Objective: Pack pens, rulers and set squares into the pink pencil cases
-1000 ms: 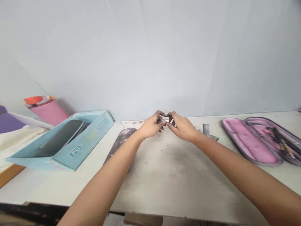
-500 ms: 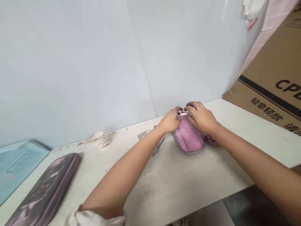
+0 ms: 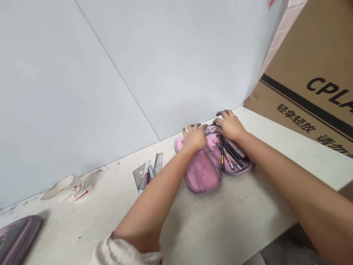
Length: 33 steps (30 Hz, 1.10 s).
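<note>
A pink pencil case (image 3: 202,176) lies unfolded on the white table, its two halves side by side. My left hand (image 3: 195,138) rests on the far part of the left half, fingers spread over its edge. At the far edge of the right half, my right hand (image 3: 230,125) has its fingers curled around the rim. Inside that half lie several pens and pencils (image 3: 227,154), dark ones among them. Left of my left forearm are metal rulers and a set square (image 3: 139,176), partly hidden by the arm.
A white paper cup (image 3: 78,189) with red stars lies on its side near the wall. The end of a dark purple case (image 3: 20,237) shows at lower left. A large cardboard box (image 3: 306,73) stands at right. The grey wall (image 3: 110,92) borders the table's far edge.
The pink pencil case has gone from nearly folded, with both hands together at its top, to spread open. My hands have moved apart, and the pens inside now show. The view has shifted right.
</note>
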Available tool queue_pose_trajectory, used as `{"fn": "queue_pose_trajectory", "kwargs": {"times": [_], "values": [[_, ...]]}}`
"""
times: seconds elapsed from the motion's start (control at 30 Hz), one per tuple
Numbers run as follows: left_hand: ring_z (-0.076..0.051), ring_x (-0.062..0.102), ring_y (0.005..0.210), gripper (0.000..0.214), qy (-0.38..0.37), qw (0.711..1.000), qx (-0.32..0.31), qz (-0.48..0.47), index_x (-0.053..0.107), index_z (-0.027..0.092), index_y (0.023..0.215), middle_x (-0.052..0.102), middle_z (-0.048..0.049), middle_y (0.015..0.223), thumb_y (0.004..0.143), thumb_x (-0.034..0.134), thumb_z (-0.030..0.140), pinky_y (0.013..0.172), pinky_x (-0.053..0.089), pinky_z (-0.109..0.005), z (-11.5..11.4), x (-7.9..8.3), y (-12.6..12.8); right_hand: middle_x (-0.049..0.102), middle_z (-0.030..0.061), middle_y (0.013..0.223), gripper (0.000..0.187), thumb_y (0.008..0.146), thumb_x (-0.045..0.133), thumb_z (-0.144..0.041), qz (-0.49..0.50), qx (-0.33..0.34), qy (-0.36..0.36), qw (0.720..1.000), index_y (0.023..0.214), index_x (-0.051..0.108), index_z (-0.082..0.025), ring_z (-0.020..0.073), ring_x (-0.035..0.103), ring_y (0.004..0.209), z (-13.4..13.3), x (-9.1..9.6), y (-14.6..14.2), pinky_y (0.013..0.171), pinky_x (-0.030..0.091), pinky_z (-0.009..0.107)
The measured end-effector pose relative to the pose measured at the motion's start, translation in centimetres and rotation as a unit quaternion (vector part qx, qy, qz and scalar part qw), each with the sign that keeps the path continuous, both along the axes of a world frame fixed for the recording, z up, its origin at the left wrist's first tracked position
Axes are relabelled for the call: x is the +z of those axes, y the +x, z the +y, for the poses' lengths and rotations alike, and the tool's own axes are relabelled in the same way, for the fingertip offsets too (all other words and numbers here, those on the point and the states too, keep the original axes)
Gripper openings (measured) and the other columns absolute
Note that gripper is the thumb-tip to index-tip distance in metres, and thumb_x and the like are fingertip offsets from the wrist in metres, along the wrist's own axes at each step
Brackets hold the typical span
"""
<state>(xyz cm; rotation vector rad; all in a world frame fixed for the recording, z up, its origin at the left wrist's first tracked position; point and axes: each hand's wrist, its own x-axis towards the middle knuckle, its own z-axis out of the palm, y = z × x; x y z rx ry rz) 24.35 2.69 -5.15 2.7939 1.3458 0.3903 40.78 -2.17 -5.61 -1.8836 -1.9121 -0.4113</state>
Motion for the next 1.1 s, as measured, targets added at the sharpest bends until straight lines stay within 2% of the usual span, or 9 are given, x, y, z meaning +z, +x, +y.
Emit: {"fn": "queue_pose_trajectory", "kwargs": {"times": [0.1, 0.2, 0.37, 0.5, 0.67, 0.8, 0.9, 1.03, 1.1], "values": [[-0.033, 0.03, 0.124, 0.048, -0.006, 1.0, 0.003, -0.009, 0.046, 0.032, 0.126, 0.043, -0.0057, 0.136, 0.081, 0.038, 0.022, 0.099, 0.014, -0.066, 0.8, 1.4, -2.7, 0.049, 0.0108, 0.123, 0.028, 0.077, 0.058, -0.032, 0.037, -0.007, 0.01, 0.999, 0.103, 0.063, -0.023, 0.0341, 0.033, 0.115, 0.3, 1.0, 0.1, 0.085, 0.038, 0.048], [-0.034, 0.029, 0.124, 0.047, -0.004, 0.999, 0.041, -0.023, 0.047, 0.032, 0.126, 0.043, -0.0062, 0.136, 0.081, 0.036, 0.021, 0.097, 0.013, -0.067, 1.4, 3.4, -6.2, 0.051, 0.0103, 0.119, 0.026, 0.079, 0.054, -0.032, 0.065, -0.001, 0.041, 0.997, 0.102, 0.064, -0.023, 0.0338, 0.035, 0.113, 0.4, 2.6, -1.1, 0.086, 0.038, 0.047], [-0.035, 0.03, 0.124, 0.046, -0.014, 0.992, 0.122, -0.04, 0.047, 0.034, 0.125, 0.043, -0.0045, 0.136, 0.082, 0.036, 0.021, 0.097, 0.016, -0.066, 0.8, 5.5, -12.8, 0.052, 0.0102, 0.112, 0.027, 0.083, 0.046, -0.032, 0.069, 0.054, 0.071, 0.994, 0.101, 0.064, -0.022, 0.0308, 0.037, 0.11, 0.0, 4.2, -6.8, 0.085, 0.038, 0.044], [-0.035, 0.028, 0.125, 0.046, -0.034, 0.988, 0.149, -0.022, 0.048, 0.031, 0.124, 0.043, -0.0067, 0.136, 0.081, 0.036, 0.021, 0.097, 0.016, -0.066, -1.5, 4.6, -17.8, 0.054, 0.0137, 0.107, 0.031, 0.084, 0.043, -0.032, 0.048, 0.099, 0.054, 0.992, 0.101, 0.065, -0.016, 0.0294, 0.039, 0.107, -1.0, 4.0, -13.3, 0.086, 0.038, 0.042], [-0.033, 0.033, 0.122, 0.039, -0.021, 0.984, 0.178, 0.009, 0.055, 0.025, 0.114, 0.049, -0.0117, 0.126, 0.079, 0.039, 0.02, 0.098, 0.015, -0.065, -5.1, 1.9, -22.5, 0.056, 0.0174, 0.1, 0.039, 0.084, 0.042, -0.039, 0.008, 0.147, -0.029, 0.989, 0.089, 0.069, -0.012, 0.03, 0.04, 0.106, -3.6, 2.2, -21.5, 0.085, 0.038, 0.041], [-0.031, 0.033, 0.122, 0.031, 0.024, 0.987, 0.154, 0.026, 0.059, 0.02, 0.104, 0.051, -0.0131, 0.121, 0.079, 0.041, 0.02, 0.1, 0.012, -0.063, -8.2, 0.1, -24.6, 0.057, 0.0193, 0.1, 0.039, 0.079, 0.048, -0.041, -0.036, 0.175, -0.061, 0.982, 0.089, 0.069, -0.01, 0.0313, 0.04, 0.107, -5.8, 0.5, -26.1, 0.087, 0.036, 0.045], [-0.029, 0.035, 0.121, 0.028, 0.031, 0.989, 0.144, -0.019, 0.06, 0.02, 0.099, 0.054, -0.0119, 0.118, 0.082, 0.038, 0.021, 0.101, 0.014, -0.06, -10.1, -0.1, -25.2, 0.058, 0.0192, 0.1, 0.035, 0.077, 0.051, -0.036, -0.05, 0.177, -0.055, 0.981, 0.09, 0.068, -0.009, 0.0314, 0.042, 0.105, -6.9, 0.2, -27.4, 0.089, 0.034, 0.046], [-0.026, 0.044, 0.113, 0.029, -0.014, 0.97, 0.172, -0.168, 0.063, 0.019, 0.093, 0.059, -0.0103, 0.109, 0.085, 0.039, 0.034, 0.098, 0.029, -0.049, -11.4, 1.1, -24.4, 0.056, 0.0156, 0.102, 0.028, 0.079, 0.049, -0.03, -0.011, 0.186, 0.049, 0.981, 0.09, 0.066, -0.011, 0.0277, 0.043, 0.103, -8.3, 1.1, -26.6, 0.089, 0.036, 0.042], [-0.024, 0.051, 0.105, 0.032, -0.049, 0.952, 0.158, -0.257, 0.063, 0.017, 0.09, 0.062, -0.0093, 0.102, 0.082, 0.045, 0.042, 0.094, 0.036, -0.042, -11.6, 1.9, -23.4, 0.055, 0.0141, 0.104, 0.025, 0.08, 0.048, -0.028, -0.001, 0.207, 0.121, 0.971, 0.091, 0.065, -0.013, 0.0263, 0.041, 0.106, -9.1, 1.5, -25.6, 0.092, 0.034, 0.041]]}}
